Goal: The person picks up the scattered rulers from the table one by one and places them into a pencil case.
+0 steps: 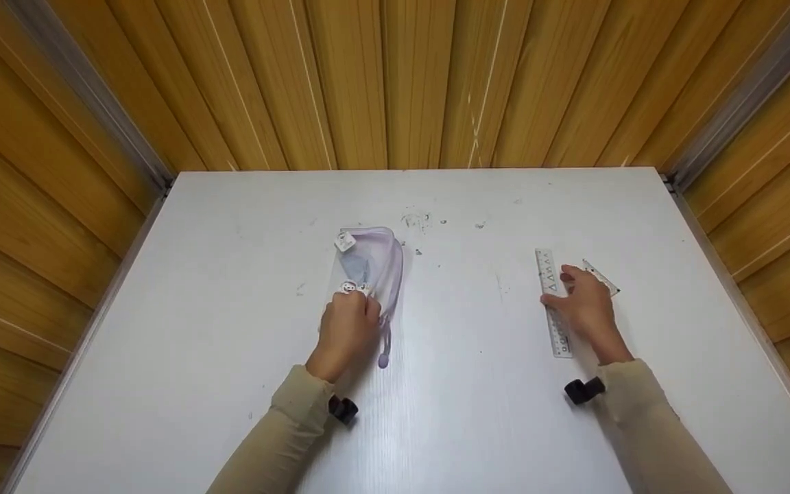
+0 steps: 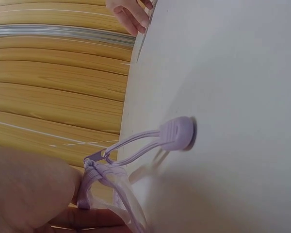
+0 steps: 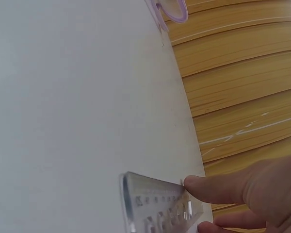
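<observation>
My left hand [image 1: 350,326] grips the near side of a clear zip pouch [image 1: 382,261] with lilac edging, its fingers curled over it. A lilac zipper pull [image 2: 177,133] hangs from the pouch's corner onto the table. Inside or on the pouch are a bluish item [image 1: 355,267] and white printed pieces, too small to tell. My right hand [image 1: 588,309] is at a clear ruler [image 1: 544,267], its thumb [image 3: 203,188] at the ruler's edge and its fingers apart from the thumb. Partly behind that hand lies a clear set square [image 1: 604,280].
The white table [image 1: 457,412] carries dark marks and small specks near its middle back. Wood-patterned panels [image 1: 415,82] stand behind it and at both sides. A black wrist device [image 1: 583,391] sits by the right cuff, another [image 1: 343,409] by the left.
</observation>
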`<state>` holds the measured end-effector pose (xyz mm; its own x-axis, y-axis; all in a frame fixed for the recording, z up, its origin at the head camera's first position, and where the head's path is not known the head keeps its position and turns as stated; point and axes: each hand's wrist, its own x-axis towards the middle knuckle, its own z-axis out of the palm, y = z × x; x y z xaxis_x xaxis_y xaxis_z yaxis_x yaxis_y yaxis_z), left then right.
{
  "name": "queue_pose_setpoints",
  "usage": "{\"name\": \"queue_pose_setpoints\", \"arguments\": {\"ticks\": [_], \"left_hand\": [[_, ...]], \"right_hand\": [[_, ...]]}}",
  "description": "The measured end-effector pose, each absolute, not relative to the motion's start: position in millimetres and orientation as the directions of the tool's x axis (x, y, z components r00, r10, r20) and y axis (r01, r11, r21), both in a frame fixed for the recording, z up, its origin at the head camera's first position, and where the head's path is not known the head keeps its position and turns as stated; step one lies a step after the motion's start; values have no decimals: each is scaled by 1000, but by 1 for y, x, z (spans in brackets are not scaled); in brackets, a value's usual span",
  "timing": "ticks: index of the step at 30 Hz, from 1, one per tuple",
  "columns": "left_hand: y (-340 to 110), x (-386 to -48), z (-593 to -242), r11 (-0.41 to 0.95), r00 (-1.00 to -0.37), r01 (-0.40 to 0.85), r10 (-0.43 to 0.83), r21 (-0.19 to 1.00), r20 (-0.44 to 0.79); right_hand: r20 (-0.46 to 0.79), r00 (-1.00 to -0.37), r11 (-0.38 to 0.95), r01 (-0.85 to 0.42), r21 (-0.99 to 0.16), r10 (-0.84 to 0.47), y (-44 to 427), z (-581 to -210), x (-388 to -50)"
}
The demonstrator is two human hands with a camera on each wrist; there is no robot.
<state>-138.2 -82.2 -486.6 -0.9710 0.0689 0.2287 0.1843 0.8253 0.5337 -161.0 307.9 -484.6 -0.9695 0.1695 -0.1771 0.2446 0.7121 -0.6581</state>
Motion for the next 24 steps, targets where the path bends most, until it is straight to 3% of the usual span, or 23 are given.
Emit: {"name": "queue_pose_setpoints", "arguments": {"ticks": [24], "left_hand": [[-82,-138,-487,823,-977,159,50,546,208]], "right_hand": [[-93,-985,724,172,-668,147,308,-486,-161]]}}
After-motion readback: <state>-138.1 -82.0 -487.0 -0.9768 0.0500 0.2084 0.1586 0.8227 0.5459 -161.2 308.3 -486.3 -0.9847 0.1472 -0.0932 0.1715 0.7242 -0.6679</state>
